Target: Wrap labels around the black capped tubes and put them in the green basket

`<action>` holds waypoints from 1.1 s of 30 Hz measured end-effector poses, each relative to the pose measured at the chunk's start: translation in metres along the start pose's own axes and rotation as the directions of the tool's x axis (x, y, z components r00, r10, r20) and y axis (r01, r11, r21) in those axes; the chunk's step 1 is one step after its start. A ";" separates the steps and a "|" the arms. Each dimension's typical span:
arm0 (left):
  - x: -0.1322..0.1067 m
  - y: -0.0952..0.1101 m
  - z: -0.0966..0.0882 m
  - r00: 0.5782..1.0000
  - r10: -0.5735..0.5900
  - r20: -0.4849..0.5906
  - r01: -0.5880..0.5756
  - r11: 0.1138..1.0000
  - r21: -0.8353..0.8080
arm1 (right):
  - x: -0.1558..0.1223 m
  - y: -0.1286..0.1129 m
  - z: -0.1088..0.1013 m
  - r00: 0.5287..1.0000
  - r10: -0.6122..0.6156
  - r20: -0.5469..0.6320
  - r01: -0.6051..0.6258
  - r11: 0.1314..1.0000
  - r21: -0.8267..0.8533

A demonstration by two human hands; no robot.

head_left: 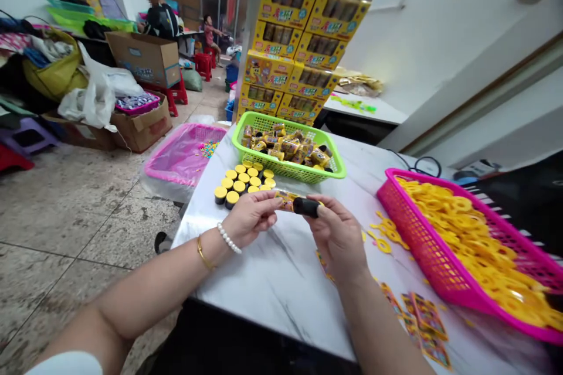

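Over the front of the table, both my hands meet at a small black cylinder (307, 207) lying on its side. My right hand (338, 234) is closed on its right end, where a bit of yellow shows. At its left end is a yellow printed plastic sleeve (285, 200), pinched by my left hand (253, 214); how far it covers the cylinder I cannot tell. Behind my left hand, several black containers with yellow lids (240, 186) stand upright in rows. Farther back, a green basket (338, 169) holds a heap of wrapped containers (290, 145).
On the right, a pink basket (422, 258) is full of yellow plastic ring-shaped pieces (461, 228); some lie loose beside it. Printed cards (424, 316) lie near my right forearm. Yellow display boxes (285, 73) are stacked behind. A lined pink basket (176, 158) sits left; people are beyond.
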State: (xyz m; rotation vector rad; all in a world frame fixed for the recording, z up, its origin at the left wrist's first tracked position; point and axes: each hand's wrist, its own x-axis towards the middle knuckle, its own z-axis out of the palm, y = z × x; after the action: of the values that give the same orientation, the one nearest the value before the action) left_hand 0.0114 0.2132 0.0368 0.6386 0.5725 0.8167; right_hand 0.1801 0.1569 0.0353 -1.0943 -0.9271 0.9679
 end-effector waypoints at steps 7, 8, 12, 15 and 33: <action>0.003 -0.003 -0.004 1.000 0.013 -0.028 -0.013 1.000 0.001 | 0.001 0.002 -0.002 0.996 0.010 -0.083 -0.014 0.999 -0.038; 0.003 -0.003 -0.004 1.000 0.012 -0.020 -0.012 1.000 0.008 | 0.001 0.002 -0.002 0.998 0.006 -0.069 -0.009 0.999 -0.045; 0.003 -0.004 -0.004 0.999 0.035 0.007 -0.035 0.998 0.058 | -0.002 0.004 -0.003 1.000 0.007 -0.019 -0.009 0.995 -0.102; 0.003 -0.005 -0.004 0.999 0.042 0.029 -0.045 0.995 0.086 | -0.004 0.007 -0.002 0.998 -0.013 -0.064 0.003 0.988 -0.153; -0.001 -0.001 0.000 0.981 0.175 -0.088 -0.151 0.961 0.232 | -0.007 0.008 -0.006 0.933 -0.355 -0.062 0.323 0.900 -0.293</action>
State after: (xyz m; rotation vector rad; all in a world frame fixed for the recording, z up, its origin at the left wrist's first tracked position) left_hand 0.0108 0.2118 0.0367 0.8613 0.7243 0.9539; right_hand 0.1825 0.1503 0.0256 -1.1597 -1.1392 0.4898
